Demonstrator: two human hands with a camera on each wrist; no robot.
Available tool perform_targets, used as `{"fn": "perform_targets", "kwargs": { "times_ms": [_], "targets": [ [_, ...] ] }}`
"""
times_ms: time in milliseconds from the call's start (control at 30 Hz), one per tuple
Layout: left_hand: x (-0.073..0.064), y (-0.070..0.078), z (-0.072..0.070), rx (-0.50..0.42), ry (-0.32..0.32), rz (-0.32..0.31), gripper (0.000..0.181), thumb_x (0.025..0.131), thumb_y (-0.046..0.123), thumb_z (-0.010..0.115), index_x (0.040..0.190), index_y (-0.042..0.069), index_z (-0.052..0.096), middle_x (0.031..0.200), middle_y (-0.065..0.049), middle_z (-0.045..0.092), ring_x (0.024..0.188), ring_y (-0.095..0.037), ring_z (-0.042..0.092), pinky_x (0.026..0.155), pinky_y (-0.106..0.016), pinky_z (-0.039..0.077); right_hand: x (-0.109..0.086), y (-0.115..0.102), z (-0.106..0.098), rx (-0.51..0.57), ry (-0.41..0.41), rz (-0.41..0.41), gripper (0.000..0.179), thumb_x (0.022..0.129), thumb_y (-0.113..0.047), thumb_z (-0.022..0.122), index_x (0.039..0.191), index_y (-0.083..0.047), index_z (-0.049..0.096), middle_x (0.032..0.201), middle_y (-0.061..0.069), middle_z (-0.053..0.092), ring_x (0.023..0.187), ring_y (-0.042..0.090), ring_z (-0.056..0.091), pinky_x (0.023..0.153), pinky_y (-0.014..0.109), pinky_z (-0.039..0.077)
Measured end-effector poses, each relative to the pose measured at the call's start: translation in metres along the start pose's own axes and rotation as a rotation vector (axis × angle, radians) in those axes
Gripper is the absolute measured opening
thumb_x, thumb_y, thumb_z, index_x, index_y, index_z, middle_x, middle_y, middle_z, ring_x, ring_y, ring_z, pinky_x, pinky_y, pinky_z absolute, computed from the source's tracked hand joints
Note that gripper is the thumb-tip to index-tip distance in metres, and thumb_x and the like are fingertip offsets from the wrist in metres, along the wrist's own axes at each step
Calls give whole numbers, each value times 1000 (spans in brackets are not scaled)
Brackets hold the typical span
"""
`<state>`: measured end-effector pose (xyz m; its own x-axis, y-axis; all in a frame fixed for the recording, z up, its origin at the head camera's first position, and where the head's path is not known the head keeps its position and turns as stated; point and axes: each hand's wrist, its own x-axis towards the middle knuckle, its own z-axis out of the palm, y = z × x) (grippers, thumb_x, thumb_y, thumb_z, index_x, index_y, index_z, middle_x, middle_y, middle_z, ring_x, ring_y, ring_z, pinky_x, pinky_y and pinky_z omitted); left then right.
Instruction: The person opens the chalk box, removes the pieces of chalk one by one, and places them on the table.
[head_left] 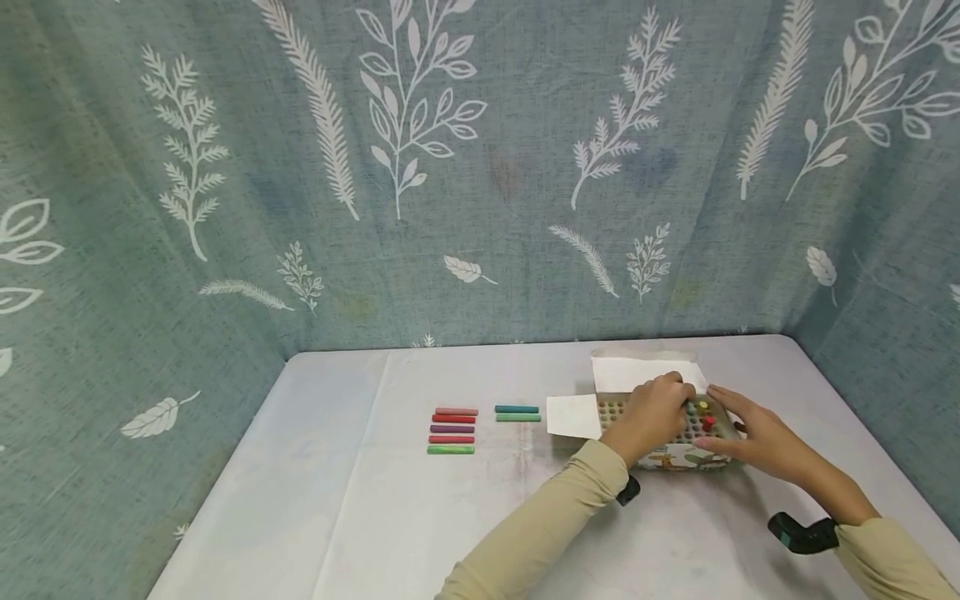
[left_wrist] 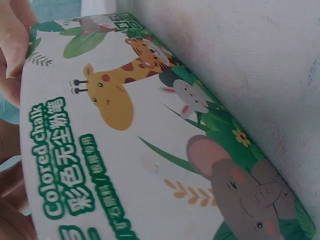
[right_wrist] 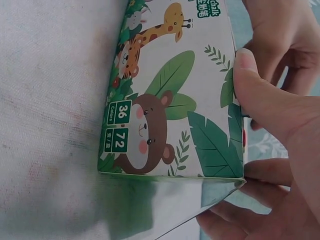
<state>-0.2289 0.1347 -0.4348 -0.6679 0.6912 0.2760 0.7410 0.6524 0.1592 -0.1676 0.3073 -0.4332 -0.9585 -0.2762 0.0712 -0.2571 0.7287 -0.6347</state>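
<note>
A chalk box, white and green with printed animals, stands on the table with its flaps open and rows of chalk ends showing. My left hand reaches over it from the left, fingers curled down at the chalk. They appear to pinch a dark chalk stick, mostly hidden by the hand. The right hand grips the box's right end. Its thumb lies on the front panel's top edge, and the other fingers are around the side flap. A red chalk stick and a yellow one show beside the left fingertips.
Left of the box lie two chalk sticks, one teal and one light green. Farther left is a column of several sticks, with a purple one in the middle. A patterned curtain surrounds the white table.
</note>
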Motion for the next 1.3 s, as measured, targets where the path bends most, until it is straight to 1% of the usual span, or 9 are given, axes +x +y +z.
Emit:
{"fn": "perform_targets", "kwargs": {
  "times_ms": [100, 200, 433, 600, 800, 933, 1067, 1167, 1300],
  "targets": [
    [-1, 0, -3, -27, 52, 6, 20, 94, 12, 58, 110, 18, 70, 99, 5, 60, 78, -1, 57, 62, -8, 42, 0, 0, 0, 3, 2, 0, 88, 83, -33, 73, 142, 14, 27, 142, 37, 26, 123, 54, 34, 89, 63, 41],
    [-3, 1, -8, -66, 87, 19, 20, 94, 12, 57, 108, 16, 70, 98, 4, 59, 77, -1, 55, 65, -7, 42, 0, 0, 1, 7, -1, 6, 88, 83, -33, 73, 142, 14, 26, 142, 37, 26, 123, 54, 34, 89, 62, 41],
    [-9, -1, -26, -133, 121, 35, 17, 93, 11, 59, 106, 13, 71, 96, 1, 59, 71, 1, 52, 62, -5, 39, 0, 0, 1, 16, -2, 19, 88, 84, -33, 73, 143, 13, 25, 143, 37, 25, 124, 54, 33, 91, 63, 40],
    [-15, -6, -37, -200, 153, 33, 16, 92, 11, 61, 106, 11, 70, 95, 1, 58, 75, 1, 53, 65, -2, 37, 0, 1, 3, 16, -4, 33, 89, 84, -34, 72, 143, 12, 24, 143, 37, 25, 124, 54, 32, 92, 63, 39],
    [-23, -12, -52, -328, 175, 63, 15, 91, 7, 62, 103, 7, 70, 91, -1, 59, 76, 2, 55, 67, -1, 39, 1, 0, 4, 13, -9, 44, 91, 83, -36, 73, 144, 11, 24, 143, 37, 25, 124, 54, 32, 92, 62, 39],
    [-28, -17, -59, -400, 185, 33, 13, 90, 8, 64, 101, 7, 71, 89, 0, 60, 74, 4, 54, 67, -2, 39, 1, 0, 5, 15, -7, 40, 90, 83, -36, 73, 143, 12, 25, 143, 37, 25, 124, 54, 32, 92, 62, 40],
    [-35, -22, -66, -474, 179, -8, 11, 89, 10, 66, 99, 8, 71, 88, 1, 61, 73, 4, 53, 65, -4, 41, 0, 0, 5, 18, -10, 47, 91, 83, -36, 72, 143, 12, 24, 143, 37, 25, 124, 55, 32, 91, 63, 40],
    [-40, -26, -71, -550, 175, -44, 10, 89, 9, 66, 98, 8, 71, 89, 0, 61, 73, 3, 55, 64, -6, 43, -1, -1, 5, 12, -12, 51, 91, 84, -36, 72, 143, 12, 23, 142, 38, 25, 123, 56, 33, 90, 63, 41],
    [-47, -34, -77, -646, 189, -96, 9, 87, 8, 68, 97, 8, 71, 93, -1, 63, 75, 2, 58, 61, -9, 46, -1, -3, 4, 16, -10, 50, 90, 84, -35, 72, 143, 12, 23, 142, 38, 25, 123, 56, 33, 90, 64, 40]
  ]
}}
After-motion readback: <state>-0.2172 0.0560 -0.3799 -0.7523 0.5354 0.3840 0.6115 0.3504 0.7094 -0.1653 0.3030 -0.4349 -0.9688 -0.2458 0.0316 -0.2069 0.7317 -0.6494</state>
